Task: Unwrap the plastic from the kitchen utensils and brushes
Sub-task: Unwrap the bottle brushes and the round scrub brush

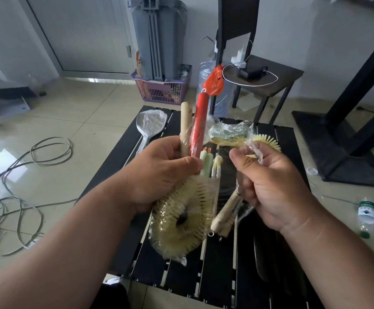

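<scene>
- Midway, by the look of it: peeling film off a bundle of brushes [188, 172], held above a black slatted table [226, 284].
- Left hand [159, 175] clamped round the bundle's handles, fingers curled tight on a pale wooden handle [185, 121] and a red handle [200, 121], both pointing to 12 o'clock.
- Right hand [275, 184] at 3 o'clock of the left, thumb and fingers pinched together on a wisp of clear plastic wrap [251, 148], lower fingers curled round more film and what seems a wooden handle [226, 210] slanting down to 7 o'clock.
- Next move, as a guess: pull the pinched film away toward 3 o'clock while holding the bundle firm; calls for a steady left grip, since loose brushes may slip out as the wrap gives.
- Look of the bundle: round head of cream bristles [181, 219] at 6 o'clock of the left hand, dark centre, film loosely bagged under it; slim pale green and white brushes [206, 163] poking up between the two hands.
- Elsewhere on the table: a wrapped clear spoon-shaped utensil [150, 126] at 11 o'clock, a wrapped greenish item [230, 132] at 1 o'clock, and a cream dish brush head [267, 140] just behind the right hand; hard to tell whether that one is bare.
- Judged unfinished: several pieces under film, so more of the same to do.
</scene>
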